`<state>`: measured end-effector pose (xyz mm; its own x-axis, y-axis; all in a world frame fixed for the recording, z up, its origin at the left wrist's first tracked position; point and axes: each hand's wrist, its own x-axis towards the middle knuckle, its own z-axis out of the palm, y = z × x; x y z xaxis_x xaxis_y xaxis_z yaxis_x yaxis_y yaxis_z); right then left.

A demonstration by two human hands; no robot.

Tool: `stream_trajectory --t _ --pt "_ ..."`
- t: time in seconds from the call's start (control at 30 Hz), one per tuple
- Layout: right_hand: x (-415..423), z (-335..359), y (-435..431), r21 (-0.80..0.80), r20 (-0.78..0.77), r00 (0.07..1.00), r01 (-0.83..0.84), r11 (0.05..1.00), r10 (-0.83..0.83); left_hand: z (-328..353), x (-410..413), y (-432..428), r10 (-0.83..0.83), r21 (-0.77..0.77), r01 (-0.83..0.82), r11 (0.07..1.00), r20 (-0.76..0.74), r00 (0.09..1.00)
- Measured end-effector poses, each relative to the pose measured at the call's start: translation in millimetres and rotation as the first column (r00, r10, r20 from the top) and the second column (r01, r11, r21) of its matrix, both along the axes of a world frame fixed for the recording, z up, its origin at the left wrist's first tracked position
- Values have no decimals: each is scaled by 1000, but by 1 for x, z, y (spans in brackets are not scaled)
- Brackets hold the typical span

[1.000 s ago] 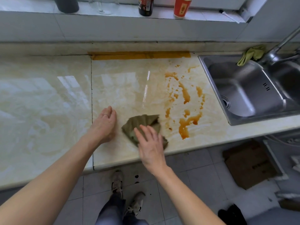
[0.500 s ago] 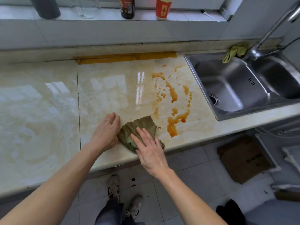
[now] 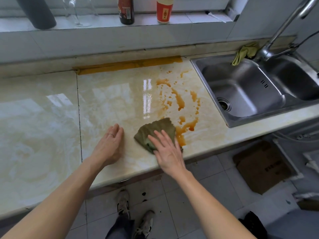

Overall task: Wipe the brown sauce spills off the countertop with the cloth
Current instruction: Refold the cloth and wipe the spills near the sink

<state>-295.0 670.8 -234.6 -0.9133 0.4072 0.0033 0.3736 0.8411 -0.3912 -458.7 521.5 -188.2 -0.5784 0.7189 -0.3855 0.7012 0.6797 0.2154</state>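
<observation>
A crumpled olive-green cloth [image 3: 155, 129] lies near the front edge of the glossy marble countertop [image 3: 112, 100]. My right hand [image 3: 168, 150] presses flat on its near part, fingers straight. The cloth's right edge touches the lowest streak of the brown sauce spills [image 3: 181, 104], which run in blobs and drops from the cloth up toward the back. My left hand [image 3: 110, 144] rests flat on the counter just left of the cloth, apart from it, with a ring on one finger.
A steel sink [image 3: 245, 90] with a tap [image 3: 276, 40] and a yellow-green rag [image 3: 245, 51] on its rim lies to the right. On the back ledge stand a dark bottle [image 3: 126, 11], a red paper cup [image 3: 164, 10], a glass [image 3: 77, 12] and a dark cylinder [image 3: 39, 12].
My right hand has slid the cloth to the right until it meets the lowest sauce streak. My left hand stayed on the counter, so a gap has opened between it and the cloth.
</observation>
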Motion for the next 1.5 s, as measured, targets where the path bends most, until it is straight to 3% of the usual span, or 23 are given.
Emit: stream_trajectory --t 0.1,0.23,0.3,0.47,0.53,0.63,0.73,0.8,0.9,0.97,1.03,1.13,1.2,1.4,1.5 --pt "-8 5 -8 -7 34 992 122 993 -122 -1 1 0 17 4 -17 1000 3 1000" --pt "0 1 -32 6 -5 994 -105 994 105 0 4 3 6 11 -6 1000 -16 1000" --pt "1 -2 -9 31 -20 991 -132 991 132 1 3 2 2 -10 -3 1000 -7 1000" --pt "-9 4 46 -102 5 981 192 976 -192 -1 -2 0 24 -20 -23 1000 49 999" --pt "-11 3 26 -99 19 977 213 972 -212 -1 -1 1 31 -22 -30 999 47 998" --pt "-5 2 -23 -98 -39 999 -2 995 -1 0 2 3 9 -37 -9 999 17 1000" --pt "0 -6 -16 -1 -104 976 -193 981 192 2 3 3 21 -31 -20 999 34 999" --pt "0 -10 13 76 -145 982 -113 991 123 2 1 2 39 -20 -38 999 71 997" --pt "-3 -5 51 45 -164 961 231 972 -221 1 -3 0 54 -6 -53 999 109 993" --pt "-9 0 43 30 -149 924 360 932 -352 2 -2 0 63 -3 -63 998 113 992" --pt "-14 -1 13 92 -177 939 314 945 -295 0 -2 1 68 9 -69 998 105 992" --pt "-16 -8 -18 198 -165 986 19 980 14 0 -1 2 72 14 -74 997 104 992" --pt "-24 -8 2 242 -140 985 -61 968 97 2 -2 2 73 4 -74 997 115 991" --pt "-38 8 57 108 -67 941 337 935 -331 3 -1 2 76 -22 -74 997 111 991" --pt "-36 7 16 141 -90 976 209 968 -197 3 1 4 52 -45 -49 998 70 996"
